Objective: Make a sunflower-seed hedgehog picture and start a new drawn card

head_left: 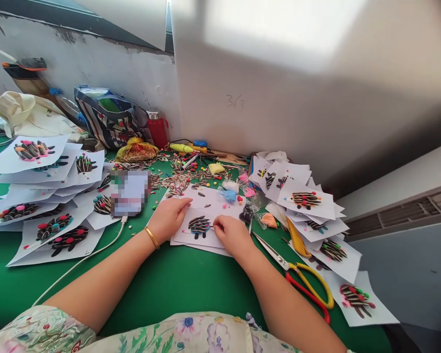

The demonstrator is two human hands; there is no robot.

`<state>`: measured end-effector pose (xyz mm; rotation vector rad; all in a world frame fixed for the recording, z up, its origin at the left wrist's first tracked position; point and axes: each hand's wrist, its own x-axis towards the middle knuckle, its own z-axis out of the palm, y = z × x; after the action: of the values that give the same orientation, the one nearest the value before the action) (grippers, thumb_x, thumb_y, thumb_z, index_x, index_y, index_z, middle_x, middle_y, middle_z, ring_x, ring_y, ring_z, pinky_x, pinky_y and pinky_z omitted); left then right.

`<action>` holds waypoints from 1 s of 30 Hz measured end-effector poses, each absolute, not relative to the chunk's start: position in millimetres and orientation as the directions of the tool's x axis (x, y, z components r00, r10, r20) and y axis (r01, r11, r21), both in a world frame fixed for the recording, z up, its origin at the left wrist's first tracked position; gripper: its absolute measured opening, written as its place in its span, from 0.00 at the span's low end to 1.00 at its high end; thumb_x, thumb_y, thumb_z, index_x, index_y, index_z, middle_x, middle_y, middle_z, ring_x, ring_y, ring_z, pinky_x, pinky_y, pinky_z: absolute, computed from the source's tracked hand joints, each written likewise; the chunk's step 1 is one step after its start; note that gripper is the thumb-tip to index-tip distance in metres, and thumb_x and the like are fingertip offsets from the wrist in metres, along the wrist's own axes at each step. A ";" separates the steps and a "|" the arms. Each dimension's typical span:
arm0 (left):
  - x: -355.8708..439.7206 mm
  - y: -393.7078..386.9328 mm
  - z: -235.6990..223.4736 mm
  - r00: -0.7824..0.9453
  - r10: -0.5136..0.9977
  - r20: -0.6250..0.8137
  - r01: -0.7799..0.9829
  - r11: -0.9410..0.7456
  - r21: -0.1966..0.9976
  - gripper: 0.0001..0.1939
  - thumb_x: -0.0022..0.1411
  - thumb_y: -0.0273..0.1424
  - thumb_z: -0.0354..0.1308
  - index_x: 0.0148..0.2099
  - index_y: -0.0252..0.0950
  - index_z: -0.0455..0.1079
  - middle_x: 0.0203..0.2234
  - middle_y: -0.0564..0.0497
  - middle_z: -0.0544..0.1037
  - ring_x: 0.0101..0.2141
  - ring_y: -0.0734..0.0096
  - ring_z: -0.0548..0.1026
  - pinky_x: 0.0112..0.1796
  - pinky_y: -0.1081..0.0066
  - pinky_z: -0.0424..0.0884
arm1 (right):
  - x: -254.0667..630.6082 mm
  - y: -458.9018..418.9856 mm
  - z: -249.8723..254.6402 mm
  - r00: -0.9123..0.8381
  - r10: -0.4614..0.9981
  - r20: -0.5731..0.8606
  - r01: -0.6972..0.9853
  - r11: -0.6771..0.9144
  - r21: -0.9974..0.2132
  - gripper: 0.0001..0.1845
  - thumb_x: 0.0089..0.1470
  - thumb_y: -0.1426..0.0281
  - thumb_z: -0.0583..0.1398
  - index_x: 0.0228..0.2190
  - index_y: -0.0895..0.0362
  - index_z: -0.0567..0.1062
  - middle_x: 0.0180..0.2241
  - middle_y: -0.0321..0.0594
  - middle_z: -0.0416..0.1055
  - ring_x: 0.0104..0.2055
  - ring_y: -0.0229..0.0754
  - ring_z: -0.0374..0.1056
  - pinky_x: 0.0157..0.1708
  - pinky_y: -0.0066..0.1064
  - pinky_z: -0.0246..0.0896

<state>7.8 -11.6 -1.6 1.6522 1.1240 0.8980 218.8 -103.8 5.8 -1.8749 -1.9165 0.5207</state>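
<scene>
On the green table lies a white paper sheet (183, 239) bearing a hedgehog picture (199, 225) of dark striped sunflower seeds, blue clay and a red dot at the nose. My left hand (169, 218) rests at the sheet's upper left with its fingers curled together; their undersides are hidden. At the picture's right end, my right hand (232, 236) has thumb and fingers pinched close to the seeds. A thin dark tip shows beside the pinch, too small to name. Loose sunflower seeds (201, 194) lie on paper just beyond the picture.
Finished-looking seed pictures are stacked left (40, 171) and right (327, 211). Scissors (284, 262) lie by my right forearm, near a yellow cutter (297, 238). A phone (130, 193) with a cable (106, 240) lies left. Behind are seed piles (178, 179), blue clay (228, 195) and a red bottle (157, 130).
</scene>
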 end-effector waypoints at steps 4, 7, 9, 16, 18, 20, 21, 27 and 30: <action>4.0 -9.7 -3.0 0.383 0.919 0.090 0.312 -0.220 0.924 0.14 0.53 0.31 0.64 0.44 0.45 0.78 0.41 0.47 0.79 0.51 0.49 0.68 0.62 0.56 0.47 | 218.3 -104.7 6.8 0.004 1.000 0.012 0.847 0.003 -0.532 0.06 0.55 0.73 0.57 0.33 0.53 0.74 0.31 0.36 0.75 0.32 0.40 0.68 0.29 0.28 0.53; 2.0 -11.1 -3.3 0.424 0.891 0.161 0.350 -0.326 0.878 0.13 0.55 0.32 0.62 0.45 0.45 0.78 0.40 0.46 0.79 0.49 0.50 0.70 0.61 0.56 0.50 | 217.9 -103.8 4.2 -0.003 1.000 0.029 0.836 0.018 -0.548 0.06 0.55 0.73 0.56 0.33 0.53 0.73 0.32 0.36 0.74 0.33 0.40 0.68 0.31 0.29 0.54; 0.9 -11.7 -3.8 0.457 0.863 0.215 0.398 -0.415 0.818 0.13 0.58 0.32 0.59 0.46 0.45 0.78 0.38 0.46 0.79 0.47 0.52 0.71 0.59 0.56 0.55 | 216.8 -102.6 1.6 -0.005 0.999 0.045 0.827 0.030 -0.561 0.06 0.55 0.74 0.56 0.33 0.53 0.73 0.32 0.36 0.74 0.33 0.40 0.68 0.32 0.29 0.55; -3.1 -12.6 -6.8 0.551 0.795 0.253 0.499 -0.557 0.664 0.13 0.63 0.33 0.53 0.47 0.43 0.76 0.35 0.46 0.79 0.39 0.56 0.74 0.49 0.58 0.65 | 211.7 -99.7 -6.9 -0.010 0.998 0.063 0.833 0.043 -0.552 0.06 0.55 0.74 0.56 0.33 0.54 0.73 0.31 0.36 0.73 0.32 0.40 0.67 0.32 0.29 0.55; -4.4 -13.2 -6.3 0.593 0.771 0.232 0.541 -0.595 0.594 0.15 0.65 0.32 0.51 0.49 0.41 0.75 0.36 0.46 0.79 0.40 0.57 0.73 0.46 0.58 0.66 | 211.4 -100.2 -6.6 -0.017 0.998 0.063 0.830 0.049 -0.555 0.06 0.55 0.74 0.56 0.33 0.54 0.73 0.31 0.36 0.73 0.33 0.40 0.67 0.32 0.28 0.55; -5.4 -13.9 -5.4 0.628 0.747 0.216 0.577 -0.634 0.515 0.15 0.67 0.31 0.48 0.50 0.39 0.73 0.37 0.47 0.79 0.40 0.59 0.73 0.44 0.59 0.66 | 211.1 -100.8 -4.8 -0.024 0.997 0.068 0.828 0.057 -0.558 0.06 0.56 0.73 0.56 0.32 0.54 0.73 0.31 0.36 0.73 0.33 0.40 0.66 0.32 0.28 0.55; -5.8 -14.2 -5.0 0.639 0.739 0.214 0.589 -0.649 0.482 0.15 0.67 0.31 0.48 0.51 0.39 0.73 0.37 0.47 0.79 0.40 0.59 0.73 0.44 0.60 0.66 | 210.9 -101.0 -3.6 -0.024 0.997 0.072 0.829 0.060 -0.556 0.06 0.56 0.73 0.56 0.32 0.54 0.73 0.31 0.36 0.73 0.33 0.40 0.66 0.33 0.29 0.55; -6.3 -15.0 -6.0 0.649 0.726 0.228 0.615 -0.676 0.406 0.15 0.67 0.29 0.48 0.50 0.38 0.72 0.37 0.48 0.79 0.40 0.62 0.73 0.42 0.63 0.67 | 207.4 -99.8 -0.6 -0.044 0.996 0.073 0.855 0.076 -0.514 0.06 0.56 0.75 0.56 0.31 0.55 0.73 0.31 0.37 0.74 0.34 0.41 0.67 0.34 0.30 0.55; -6.1 -15.7 -6.8 0.648 0.726 0.232 0.616 -0.678 0.400 0.14 0.67 0.29 0.48 0.50 0.38 0.72 0.36 0.48 0.79 0.40 0.62 0.73 0.43 0.63 0.67 | 206.5 -99.1 -2.7 -0.067 0.994 0.081 0.875 0.098 -0.475 0.06 0.56 0.75 0.55 0.32 0.56 0.73 0.32 0.39 0.74 0.35 0.42 0.67 0.35 0.30 0.55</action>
<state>-6.1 -15.7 -6.8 2.5835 1.0793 0.5472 206.5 -99.1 -2.7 -1.8321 -2.0010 0.4277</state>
